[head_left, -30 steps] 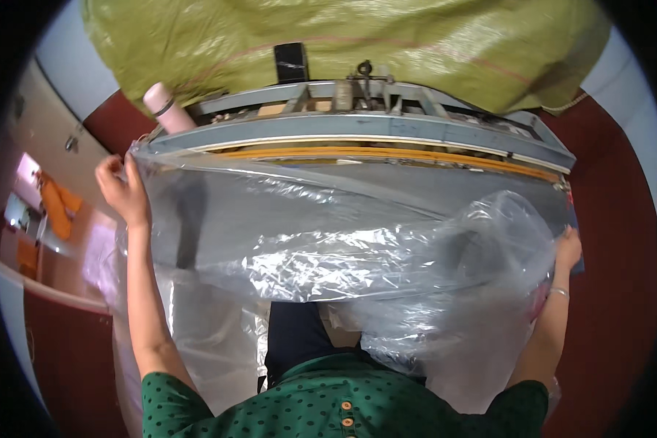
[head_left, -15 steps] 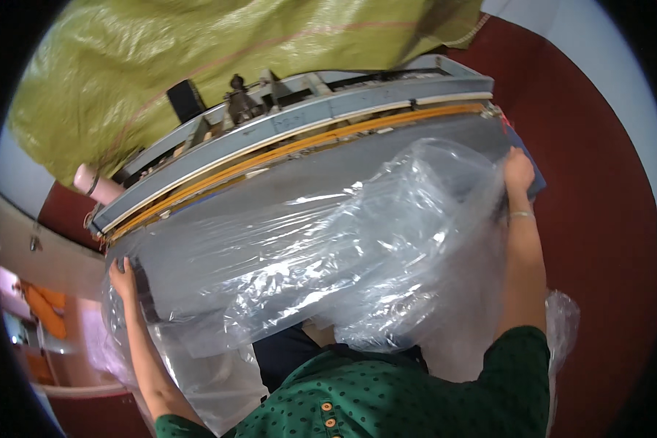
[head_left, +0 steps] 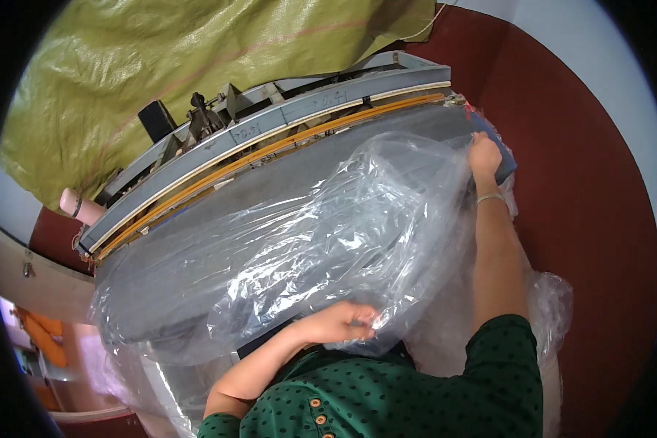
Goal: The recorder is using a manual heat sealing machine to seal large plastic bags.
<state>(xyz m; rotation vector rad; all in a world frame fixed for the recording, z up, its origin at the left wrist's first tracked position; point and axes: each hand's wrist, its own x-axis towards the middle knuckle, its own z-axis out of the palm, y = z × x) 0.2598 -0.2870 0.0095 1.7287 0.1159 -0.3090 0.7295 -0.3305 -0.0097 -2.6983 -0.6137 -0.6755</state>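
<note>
A large clear plastic bag (head_left: 306, 241) lies crumpled across the grey bed of a long sealing machine (head_left: 270, 139). My left hand (head_left: 339, 323) grips the bag's near edge, close to my chest. My right hand (head_left: 483, 155) reaches far out and pinches the bag's far right corner beside the machine's end. An orange sealing strip (head_left: 285, 146) runs along the machine just beyond the plastic.
A big olive-green woven sack (head_left: 197, 58) hangs behind the machine. A pink roll end (head_left: 77, 206) sticks out at the machine's left end. More clear plastic (head_left: 547, 306) piles by my right side. Dark red floor (head_left: 584, 182) lies to the right.
My left hand left the bag's far left corner and came in to the near edge by my chest. The view has tilted leftward, and my right hand stays on its corner.
</note>
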